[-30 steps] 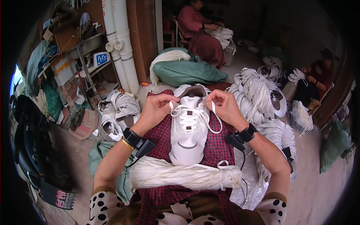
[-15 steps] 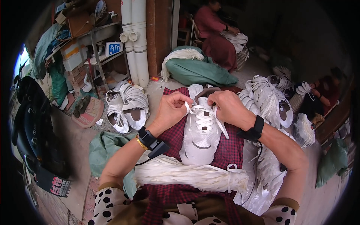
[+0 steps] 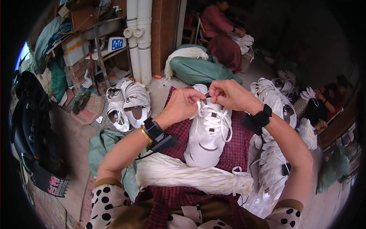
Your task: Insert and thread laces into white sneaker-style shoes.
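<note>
A white lace-up sneaker (image 3: 204, 149) lies on the red-and-black checked cloth over my lap, its toe toward me. White shoelace (image 3: 230, 131) crosses its front and hangs in a loose loop on the right side. My left hand (image 3: 182, 104) is closed in a pinch on the lace at the upper left of the shoe. Beside it, my right hand (image 3: 233, 94) has its fingers pinched at the shoe's top opening; what they hold is hidden. A tied bundle of white laces (image 3: 190, 176) lies across my lap, nearer to me.
Several laced white shoes (image 3: 129, 105) sit on the ground at left. More shoes and lace strands (image 3: 272, 164) are piled at right. Beyond is a green sack (image 3: 202, 70) with laces on top. Two other people work at the back. A dark scooter (image 3: 36, 126) stands far left.
My right hand has moved up and inward from the lace's right side to the shoe's top opening. The loop at right now hangs rounder. My left hand has shifted slightly right, still pinching the lace.
</note>
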A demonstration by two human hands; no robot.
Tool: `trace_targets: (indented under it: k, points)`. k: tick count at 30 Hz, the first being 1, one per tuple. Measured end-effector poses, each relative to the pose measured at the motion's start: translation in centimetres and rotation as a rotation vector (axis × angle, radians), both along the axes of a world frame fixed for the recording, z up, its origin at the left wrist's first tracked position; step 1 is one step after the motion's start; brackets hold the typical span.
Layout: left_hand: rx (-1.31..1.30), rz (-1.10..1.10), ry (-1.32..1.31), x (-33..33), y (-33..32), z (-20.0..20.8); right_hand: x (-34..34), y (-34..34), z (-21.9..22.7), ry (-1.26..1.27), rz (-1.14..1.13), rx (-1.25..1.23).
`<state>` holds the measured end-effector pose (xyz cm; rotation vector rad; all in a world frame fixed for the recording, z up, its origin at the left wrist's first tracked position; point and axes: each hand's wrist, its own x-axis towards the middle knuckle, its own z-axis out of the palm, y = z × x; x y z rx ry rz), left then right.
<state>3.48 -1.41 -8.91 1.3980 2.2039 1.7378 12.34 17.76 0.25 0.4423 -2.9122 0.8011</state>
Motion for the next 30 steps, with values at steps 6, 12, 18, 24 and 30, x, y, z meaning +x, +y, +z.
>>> trace_targets:
  k: [6, 12, 18, 24, 30]
  points:
    - [-0.083, -0.012, -0.03, -0.5, -0.3, 0.5, -1.0, -0.6, -3.3, -0.058, -0.025, -0.142]
    - [0.044, -0.1, -0.218, -0.1, -0.9, 0.4, -0.8, -0.1, -3.0, 0.021, -0.046, -0.066]
    - [0.124, -0.268, -0.146, -0.8, -2.5, 0.5, 1.4, 4.5, 1.0, 0.333, 0.005, 0.31]
    - [-0.051, -0.091, 0.439, 1.2, -0.6, 3.7, 3.9, 4.5, -0.5, 0.141, 0.005, 0.096]
    - [-0.261, -0.064, 0.572, 1.7, 3.7, 3.2, 2.5, 6.6, -1.2, -0.259, -0.01, 0.133]
